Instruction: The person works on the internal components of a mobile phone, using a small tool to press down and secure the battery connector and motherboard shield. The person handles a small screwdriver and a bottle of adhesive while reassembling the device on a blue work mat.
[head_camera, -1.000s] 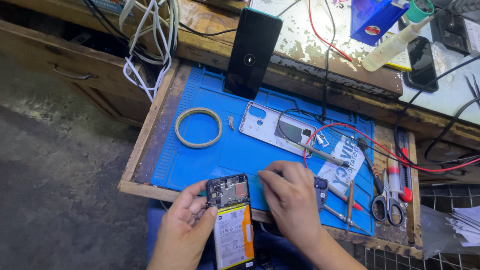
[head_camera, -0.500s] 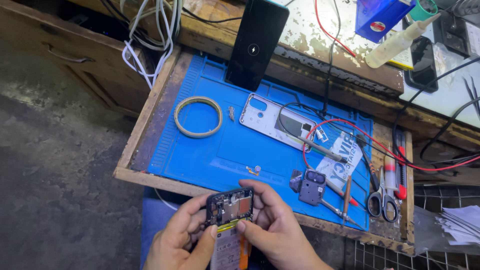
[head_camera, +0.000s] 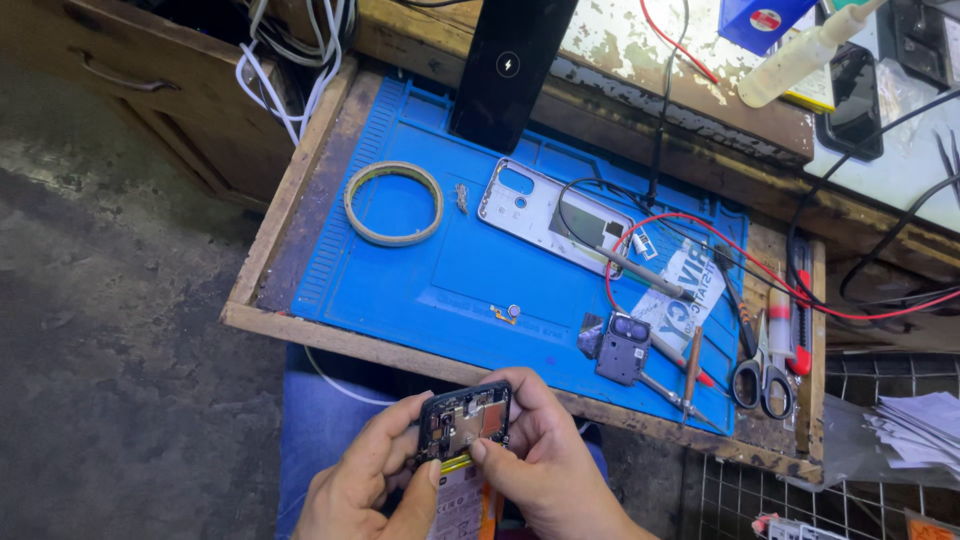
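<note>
We are holding an opened phone (head_camera: 465, 418) in our lap, just below the near edge of the table (head_camera: 300, 322); our left hand (head_camera: 365, 480) is clamped on its left side and our right hand (head_camera: 540, 460) on its right, thumb pressing the lower edge, while a tape ring (head_camera: 393, 203) and a back cover (head_camera: 553, 215) are lying on the blue mat (head_camera: 440, 280)

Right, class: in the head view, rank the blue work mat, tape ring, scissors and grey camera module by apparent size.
1. Blue work mat
2. Tape ring
3. Scissors, slimmer than the ring, so that ranking is unsure
4. Grey camera module
</note>
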